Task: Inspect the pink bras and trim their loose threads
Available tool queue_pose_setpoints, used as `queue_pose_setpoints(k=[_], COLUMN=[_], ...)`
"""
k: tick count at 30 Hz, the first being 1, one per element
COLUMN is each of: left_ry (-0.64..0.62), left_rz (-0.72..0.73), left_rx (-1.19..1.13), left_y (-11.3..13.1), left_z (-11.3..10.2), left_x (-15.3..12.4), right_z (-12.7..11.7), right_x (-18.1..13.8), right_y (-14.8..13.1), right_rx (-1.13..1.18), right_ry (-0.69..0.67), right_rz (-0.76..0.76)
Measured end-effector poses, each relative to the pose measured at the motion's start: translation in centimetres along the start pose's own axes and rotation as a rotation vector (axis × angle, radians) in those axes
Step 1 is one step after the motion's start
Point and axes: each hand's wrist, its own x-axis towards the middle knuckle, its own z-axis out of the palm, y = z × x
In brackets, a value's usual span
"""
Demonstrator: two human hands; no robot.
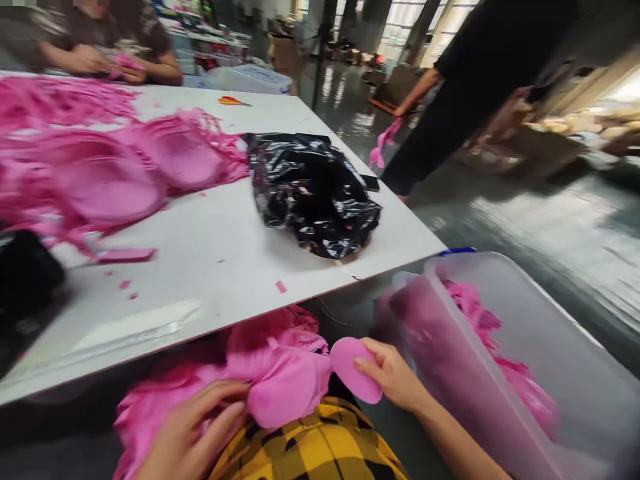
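A heap of pink fabric pieces [280, 373] lies in my lap over a yellow and black checked cloth [320, 443], below the table's front edge. My left hand [193, 430] rests on the heap with its fingers curled onto the fabric. My right hand [393, 377] pinches a round pink pad [353, 377] that sits at the heap's right end. Just right of that hand stands a clear plastic bin [525, 347] holding more pink pieces.
On the white table [225, 260] lie piles of pink fabric [100, 167], a crumpled black plastic bag [315, 193] and orange scissors [233, 101]. Another person's hands [107, 63] work at the far left. A person in black [460, 87] stands on the right.
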Motion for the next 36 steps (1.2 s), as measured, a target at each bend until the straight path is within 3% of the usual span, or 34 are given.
queue_pose_setpoints(k=[2,4,7,10,13,16,19,24,30,36], left_ry=[-0.120,-0.113,0.090,0.321,0.436,0.474,0.469,0.336,0.293,0.256], left_rz=[-0.131,-0.194,-0.298,-0.420,-0.505,-0.497,-0.495,-0.419,-0.366,-0.335], left_rx=[-0.235,-0.380,-0.541,-0.747,-0.945,-1.059,-1.151,-1.154,-1.098,-0.971], left_y=[2.5,3.7,2.8,0.8,-0.5,-0.8,-0.8,-1.3,-2.1,-1.8], left_z=[1.1,1.9,1.8,1.2,1.3,2.0,2.6,2.4,3.1,3.6], left_x=[-0.2,-0.2,-1.3,-4.1,-6.4,-7.3,-7.4,-7.7,-8.5,-9.1], right_z=[3.2,5.6,7.7,8.5,9.1,10.2,11.5,12.4,13.0,14.4], right_x=[1.7,2.5,3.2,3.8,4.0,4.1,4.1,4.0,3.3,2.3], right_y=[-4.7,-8.3,-10.4,-10.0,-9.6,-10.3,-11.1,-11.0,-10.9,-10.6], right_rx=[0.229,0.294,0.346,0.379,0.236,0.101,0.116,0.169,0.163,0.198], right_ry=[-0.260,-0.458,-0.661,-0.759,-0.732,-0.660,-0.618,-0.669,-0.778,-0.640], right_rz=[-0.157,-0.277,-0.300,-0.290,-0.459,-0.664,-0.771,-0.819,-0.811,-0.823])
